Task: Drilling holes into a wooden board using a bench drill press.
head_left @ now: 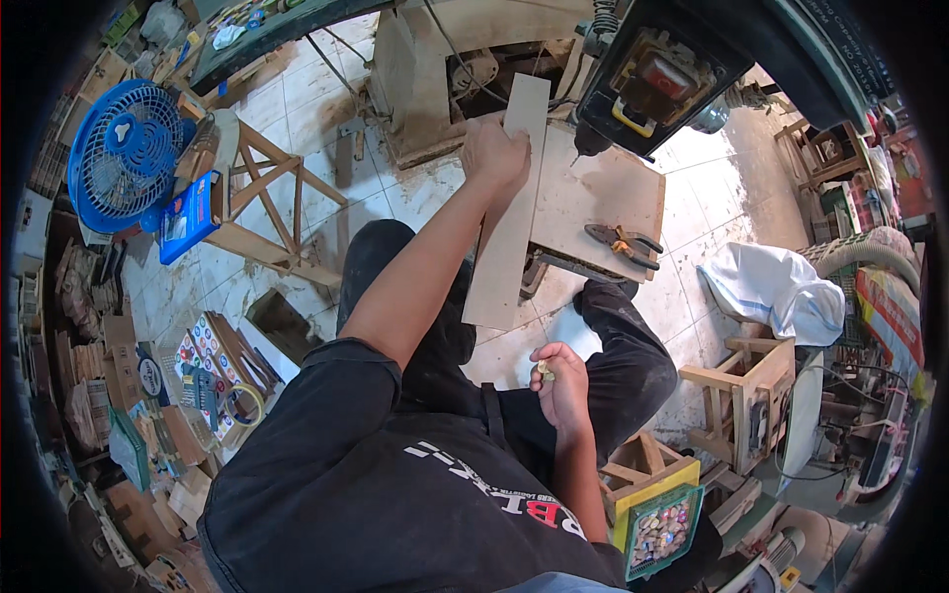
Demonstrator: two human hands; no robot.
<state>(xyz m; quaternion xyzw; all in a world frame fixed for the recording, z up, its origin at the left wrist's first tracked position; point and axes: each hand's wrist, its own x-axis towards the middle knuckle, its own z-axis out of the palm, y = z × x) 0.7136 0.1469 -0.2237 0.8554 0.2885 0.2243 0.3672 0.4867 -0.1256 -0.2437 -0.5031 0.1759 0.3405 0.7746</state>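
Note:
My left hand (494, 150) reaches forward and presses on a long pale wooden board (509, 227) that lies across the table (603, 198) of a drill press. The drill head (647, 84) hangs just right of the hand, its bit above the table. Near my lap, my right hand (559, 381) is closed around a small yellowish object (545, 372), too small to identify. Orange-handled pliers (623, 242) lie on the drill table, to the right of the board.
A blue fan (124, 153) and a wooden frame stool (267, 203) stand at the left. A white cloth (776, 287) lies at the right above small wooden stools (741, 390). A green crate of bottle caps (657, 529) sits by my right knee. Boxes crowd the lower left.

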